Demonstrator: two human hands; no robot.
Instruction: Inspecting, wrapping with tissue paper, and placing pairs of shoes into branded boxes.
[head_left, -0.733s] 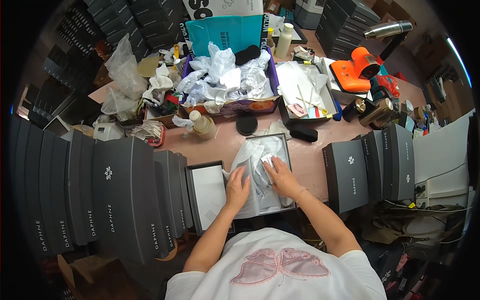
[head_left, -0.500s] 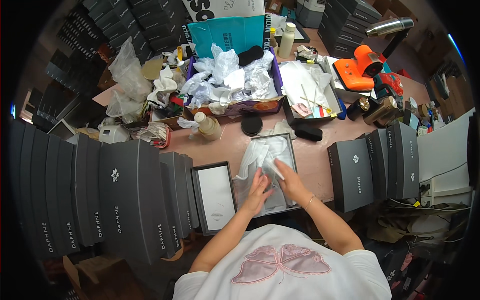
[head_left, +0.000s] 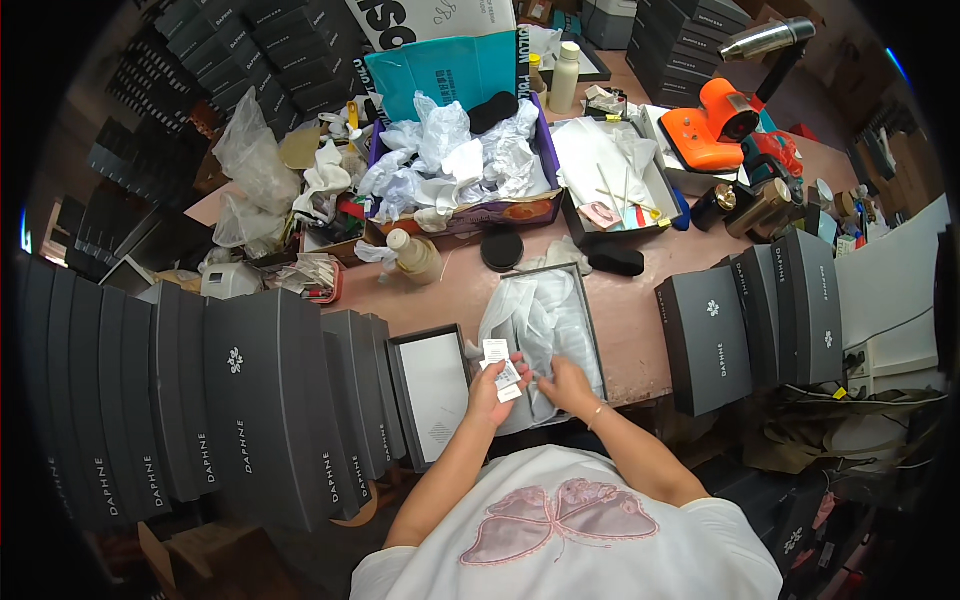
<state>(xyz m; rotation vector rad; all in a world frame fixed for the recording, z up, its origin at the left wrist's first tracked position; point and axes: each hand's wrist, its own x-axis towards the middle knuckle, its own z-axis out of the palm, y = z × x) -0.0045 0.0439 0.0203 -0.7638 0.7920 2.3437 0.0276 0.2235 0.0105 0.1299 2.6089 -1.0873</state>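
Note:
My left hand (head_left: 487, 393) is closed around a few small white printed cards (head_left: 497, 352), held over the left edge of an open dark grey shoebox (head_left: 592, 330). White tissue paper (head_left: 540, 305) fills that box, and whatever it wraps is mostly hidden. At the box's near end my right hand (head_left: 570, 387) has its fingers bent together on a fold of the tissue. Left of the box lies a grey box lid (head_left: 397, 385) with its white inside facing up.
Upright grey shoeboxes (head_left: 255, 400) line the left, more shoeboxes (head_left: 705, 345) the right. Beyond stand a cream bottle (head_left: 418, 262), a round black tin (head_left: 502, 248), a purple carton (head_left: 545, 140) of crumpled paper, a tray (head_left: 610, 238) and an orange tool stand (head_left: 700, 140).
The white cards, earlier between both hands above the box, are now in my left hand alone, farther left. My right hand has come down onto the tissue.

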